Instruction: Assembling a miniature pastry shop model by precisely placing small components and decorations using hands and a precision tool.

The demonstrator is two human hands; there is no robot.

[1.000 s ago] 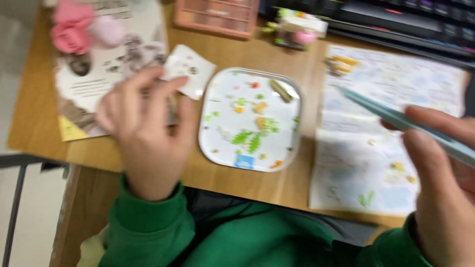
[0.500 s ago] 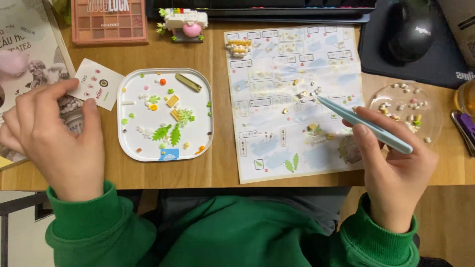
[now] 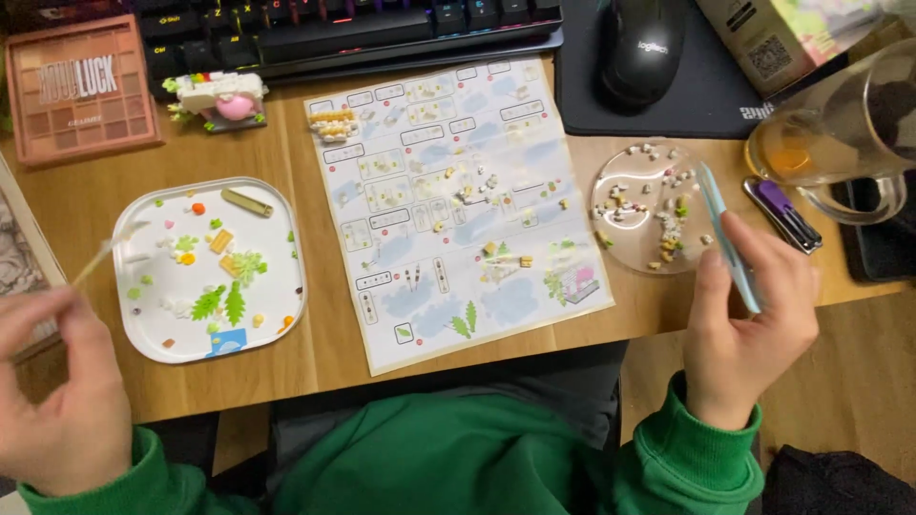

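Right hand (image 3: 749,324) grips pale-blue tweezers (image 3: 727,238) over the table's (image 3: 315,353) near edge, beside a dish (image 3: 611,238); left hand (image 3: 57,401) pinches a blurred strip (image 3: 107,257).

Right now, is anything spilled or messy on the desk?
Yes. Tiny bricks lie loose on the instruction sheet instead of in the white tray or the clear round dish. Nothing looks broken.
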